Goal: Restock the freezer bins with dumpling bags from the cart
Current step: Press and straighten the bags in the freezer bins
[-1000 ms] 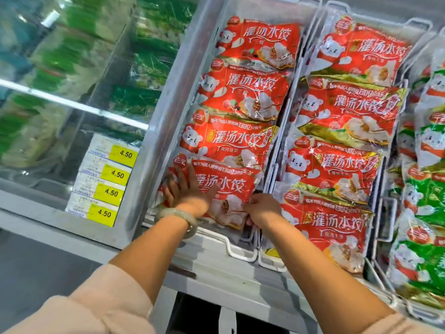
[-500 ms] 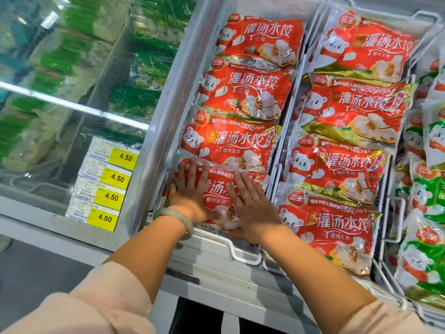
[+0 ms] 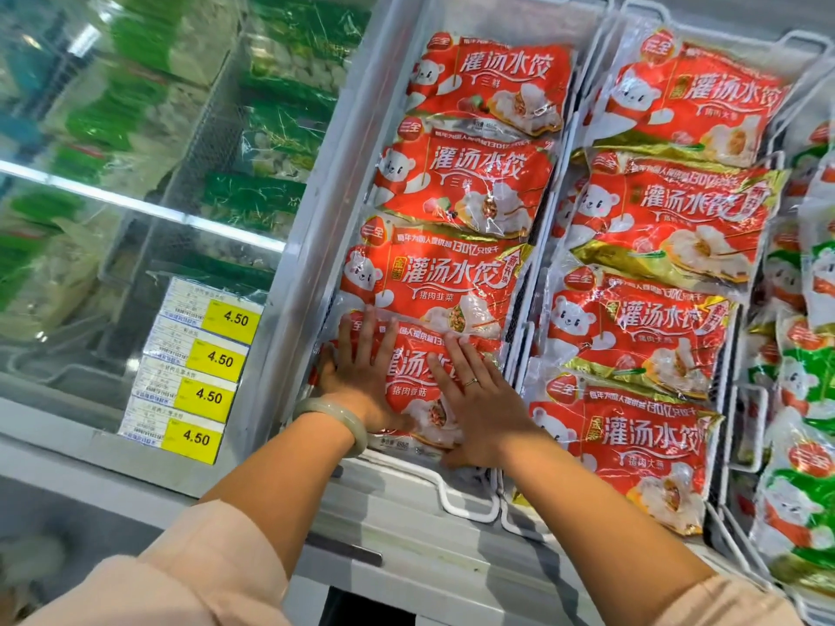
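Note:
A red dumpling bag lies nearest me in the left white wire freezer bin, below three more red bags. My left hand, with a pale bangle at the wrist, lies flat on the bag's left half, fingers straight. My right hand, wearing a ring, presses flat on the bag's right half. The neighbouring bin to the right holds several red bags. The cart is out of view.
Green-and-white bags fill a bin at the far right. A glass lid covers green bags on the left. Yellow 4.50 price tags sit on the freezer's white frame.
My right hand came off the bin's front edge onto the near bag and now lies flat beside my left hand. The bag sits flatter in the bin.

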Demonstrator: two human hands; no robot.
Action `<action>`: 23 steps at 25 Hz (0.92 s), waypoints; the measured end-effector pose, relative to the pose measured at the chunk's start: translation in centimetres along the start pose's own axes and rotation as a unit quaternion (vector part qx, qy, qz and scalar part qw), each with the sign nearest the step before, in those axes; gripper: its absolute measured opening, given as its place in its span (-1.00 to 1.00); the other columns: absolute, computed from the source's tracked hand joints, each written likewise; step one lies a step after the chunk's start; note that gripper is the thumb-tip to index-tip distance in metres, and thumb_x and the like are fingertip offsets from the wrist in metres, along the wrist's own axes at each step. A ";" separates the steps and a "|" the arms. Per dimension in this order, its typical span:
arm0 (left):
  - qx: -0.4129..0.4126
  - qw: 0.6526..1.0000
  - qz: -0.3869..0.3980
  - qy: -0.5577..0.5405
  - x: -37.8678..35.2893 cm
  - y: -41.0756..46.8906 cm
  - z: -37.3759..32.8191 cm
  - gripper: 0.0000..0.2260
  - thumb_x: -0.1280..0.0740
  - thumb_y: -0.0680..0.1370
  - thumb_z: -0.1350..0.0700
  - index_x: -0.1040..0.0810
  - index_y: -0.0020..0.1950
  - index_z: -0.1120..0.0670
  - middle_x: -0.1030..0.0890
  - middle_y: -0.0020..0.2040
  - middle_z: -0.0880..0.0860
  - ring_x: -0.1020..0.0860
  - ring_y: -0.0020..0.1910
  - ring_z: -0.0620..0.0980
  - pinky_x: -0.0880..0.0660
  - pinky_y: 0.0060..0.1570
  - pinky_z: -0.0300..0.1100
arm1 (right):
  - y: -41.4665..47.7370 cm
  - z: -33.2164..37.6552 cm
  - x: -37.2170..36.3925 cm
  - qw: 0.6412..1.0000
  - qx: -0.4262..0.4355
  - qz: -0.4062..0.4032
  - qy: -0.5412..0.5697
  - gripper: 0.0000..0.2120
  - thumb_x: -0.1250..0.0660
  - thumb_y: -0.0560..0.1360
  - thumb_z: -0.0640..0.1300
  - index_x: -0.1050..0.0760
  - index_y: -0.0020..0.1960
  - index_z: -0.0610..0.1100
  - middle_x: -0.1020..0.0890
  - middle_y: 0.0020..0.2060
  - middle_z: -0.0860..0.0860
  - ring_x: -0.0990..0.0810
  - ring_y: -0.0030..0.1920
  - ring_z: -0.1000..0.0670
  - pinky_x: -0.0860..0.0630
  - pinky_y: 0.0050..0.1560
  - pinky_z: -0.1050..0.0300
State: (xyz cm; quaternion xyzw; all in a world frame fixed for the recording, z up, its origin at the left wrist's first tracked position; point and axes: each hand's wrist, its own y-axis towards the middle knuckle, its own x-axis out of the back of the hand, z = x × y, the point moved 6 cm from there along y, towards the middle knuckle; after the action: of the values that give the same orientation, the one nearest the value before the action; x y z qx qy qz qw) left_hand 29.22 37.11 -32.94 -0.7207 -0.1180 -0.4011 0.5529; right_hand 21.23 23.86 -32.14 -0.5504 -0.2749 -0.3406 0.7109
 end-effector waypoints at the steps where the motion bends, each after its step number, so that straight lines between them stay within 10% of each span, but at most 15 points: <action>1: 0.000 1.000 0.004 0.004 0.1 -0.2 -0.1 0.19 -0.25 0.25 -0.51 0.54 0.43 -0.01 0.56 0.43 0.07 0.52 0.42 0.21 0.28 0.42 0.27 | -0.2 0.0 0.8 1.000 -0.002 -0.013 0.018 0.03 -0.22 0.38 0.39 0.33 0.54 0.00 0.38 0.50 -0.07 0.38 0.50 -0.12 0.25 0.50 -0.07; 5: 0.006 0.995 -0.074 -0.071 3.3 0.4 -1.6 -0.11 -0.07 0.46 -0.41 0.46 0.48 -0.08 0.51 0.47 0.04 0.47 0.46 0.12 0.33 0.45 0.21 | 0.2 -2.4 6.1 0.974 -0.062 -0.218 0.017 -0.51 -0.22 0.54 0.03 -0.28 0.43 -0.09 -0.34 0.43 -0.11 -0.34 0.41 -0.17 -0.32 0.38 -0.08; 8: 0.005 0.974 -0.184 -0.132 6.5 2.5 -3.1 -0.43 0.09 0.62 -0.17 0.34 0.52 -0.13 0.39 0.53 0.04 0.39 0.50 0.08 0.28 0.50 0.10 | 2.8 -3.6 7.1 0.977 -0.056 -0.205 0.007 -0.34 -0.26 0.54 -0.18 -0.04 0.54 0.02 -0.07 0.55 -0.09 -0.09 0.53 -0.16 -0.17 0.47 -0.09; 12: -0.007 0.979 -0.156 -0.128 7.1 6.3 -2.0 -0.37 0.04 0.59 -0.26 0.32 0.52 -0.14 0.36 0.54 0.04 0.33 0.52 0.13 0.24 0.48 0.09 | 5.8 -4.7 7.1 0.988 -0.077 -0.126 0.037 -0.38 0.01 0.61 0.17 0.28 0.53 0.13 0.36 0.51 -0.01 0.33 0.52 -0.09 0.09 0.53 -0.04; 23: 0.018 0.979 -0.165 -0.122 7.2 7.9 -2.1 -0.39 0.10 0.59 -0.23 0.38 0.50 -0.12 0.39 0.52 0.04 0.42 0.49 0.04 0.31 0.50 0.08 | 9.6 -7.8 8.3 0.988 -0.143 -0.047 0.041 -0.04 -0.02 0.36 0.52 0.50 0.45 0.17 0.56 0.41 0.02 0.45 0.48 -0.05 0.13 0.52 -0.17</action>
State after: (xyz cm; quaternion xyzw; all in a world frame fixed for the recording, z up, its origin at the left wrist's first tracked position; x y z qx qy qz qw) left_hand 37.83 30.44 -33.20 -0.7243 -0.3091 -0.3941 0.4738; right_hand 33.98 16.38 -33.39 -0.6183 -0.2193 -0.4316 0.6191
